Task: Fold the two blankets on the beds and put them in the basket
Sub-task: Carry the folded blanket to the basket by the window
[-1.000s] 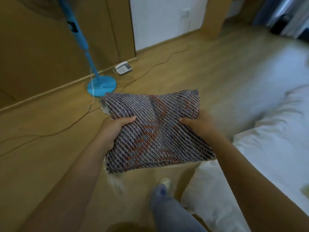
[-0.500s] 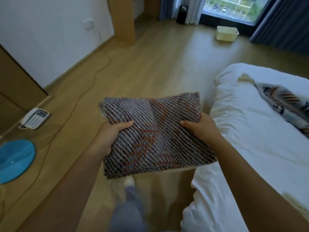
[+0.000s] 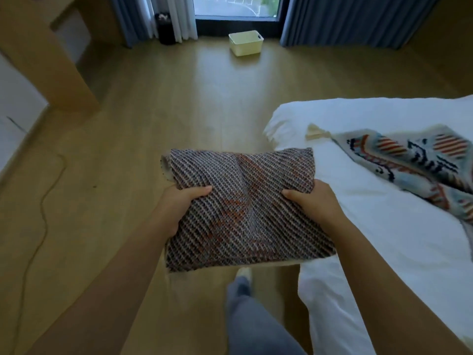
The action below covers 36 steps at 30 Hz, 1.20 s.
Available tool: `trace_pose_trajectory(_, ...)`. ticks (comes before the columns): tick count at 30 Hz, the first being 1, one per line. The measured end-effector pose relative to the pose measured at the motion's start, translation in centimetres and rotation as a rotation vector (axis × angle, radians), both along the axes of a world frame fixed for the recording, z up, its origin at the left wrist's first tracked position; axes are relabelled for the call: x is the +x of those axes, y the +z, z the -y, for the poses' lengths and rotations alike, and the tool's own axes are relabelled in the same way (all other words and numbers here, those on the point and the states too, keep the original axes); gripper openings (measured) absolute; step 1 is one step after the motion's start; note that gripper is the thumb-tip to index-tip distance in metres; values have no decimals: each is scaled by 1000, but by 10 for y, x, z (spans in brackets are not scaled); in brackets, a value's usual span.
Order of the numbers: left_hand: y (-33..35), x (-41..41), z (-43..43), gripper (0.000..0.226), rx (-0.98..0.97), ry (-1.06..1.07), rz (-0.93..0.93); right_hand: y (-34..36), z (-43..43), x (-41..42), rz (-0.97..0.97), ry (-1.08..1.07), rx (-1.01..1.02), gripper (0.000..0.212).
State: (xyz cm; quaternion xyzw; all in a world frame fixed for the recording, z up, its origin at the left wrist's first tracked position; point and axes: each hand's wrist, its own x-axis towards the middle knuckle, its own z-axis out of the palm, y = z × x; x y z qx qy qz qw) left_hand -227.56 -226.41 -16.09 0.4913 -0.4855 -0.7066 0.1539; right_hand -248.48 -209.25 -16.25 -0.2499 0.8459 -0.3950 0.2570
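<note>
A bedroom with a pale wooden floor (image 3: 158, 119) stretched away from the camera toward a dark-framed window (image 3: 236, 7) hung with blue curtains (image 3: 345, 19). Below the window, well apart from the person, a cream basket (image 3: 246, 43) sat on the floor, its opening facing up. A thin cable (image 3: 43, 213) trailed over the boards at the left, beside a wooden cabinet (image 3: 38, 47). At the right stood a bed (image 3: 371, 213) with white bedding, and on it lay a second blanket (image 3: 414, 160), unfolded, patterned in pale blue, red and navy, with a cream tassel at its corner.

The folded blanket (image 3: 243, 208), woven in dark diagonal stripes with orange patches, was held flat in the air in front of the person, over the floor just beside the bed. Its long axis ran left to right, its far edge facing the basket. The left hand (image 3: 176, 208) gripped its left edge and the right hand (image 3: 314, 203) its right edge, each thumb pressed on top, the fingers hidden beneath. A trouser leg (image 3: 245, 316) and shoe showed below
</note>
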Motion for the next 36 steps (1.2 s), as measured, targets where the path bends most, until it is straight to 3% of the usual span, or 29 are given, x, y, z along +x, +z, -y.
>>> trace_pose_trajectory(8,1,-158,174,27,13,2,16,4,172,-163,44,7,-7,34)
trace_pose_trajectory(16,-13,-287,356,46,52,-6,2,-4,354,-294,53,8,7,17)
trace_pose_trajectory(20,-9,-366,459,44,33,-54,7,-1,445,-357,77,-69,-18,22)
trace_pose_trajectory(26,8,-498,591,57,11,-136,20,10,554,-467,84,-172,-45,30)
trace_pose_trajectory(31,3,-623,681,54,8,-151,-21,8,644,-592,39,-176,-36,8)
trace_pose_trajectory(36,4,-745,767,57,21,-116,-20,15,740,-721,44,-158,-12,5)
